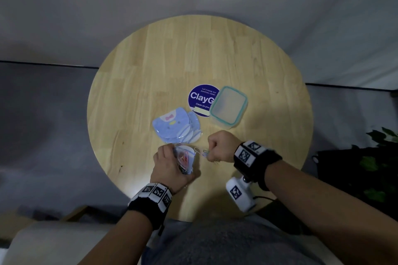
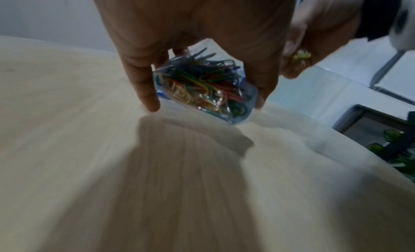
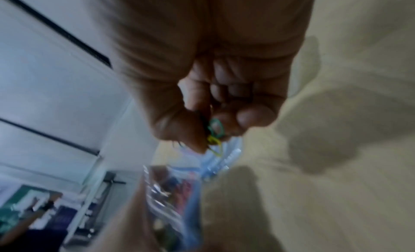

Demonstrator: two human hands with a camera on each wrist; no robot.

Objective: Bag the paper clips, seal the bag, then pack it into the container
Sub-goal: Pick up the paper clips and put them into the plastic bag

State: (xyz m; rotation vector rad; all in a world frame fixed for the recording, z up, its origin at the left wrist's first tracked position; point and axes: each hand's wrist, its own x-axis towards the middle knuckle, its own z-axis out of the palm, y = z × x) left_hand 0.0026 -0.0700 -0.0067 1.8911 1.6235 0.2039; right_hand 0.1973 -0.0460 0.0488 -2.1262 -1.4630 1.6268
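Observation:
My left hand [image 1: 170,168] grips a small clear bag [image 1: 185,159] near the table's front edge; the left wrist view shows the bag [image 2: 202,89] full of coloured paper clips between my fingers [image 2: 145,89]. My right hand [image 1: 221,146] is curled just right of the bag's mouth and pinches a few paper clips [image 3: 214,133], green and yellow. A few loose paper clips [image 1: 201,151] lie on the wood between the hands. The clear container with a teal-rimmed lid [image 1: 228,106] stands further back to the right, lid on.
A stack of light-blue cartoon bags [image 1: 176,128] lies behind my left hand. A round blue sticker [image 1: 199,98] sits beside the container. The round wooden table [image 1: 193,54] ends close to my body. A dark plant [image 1: 374,161] stands right of the table.

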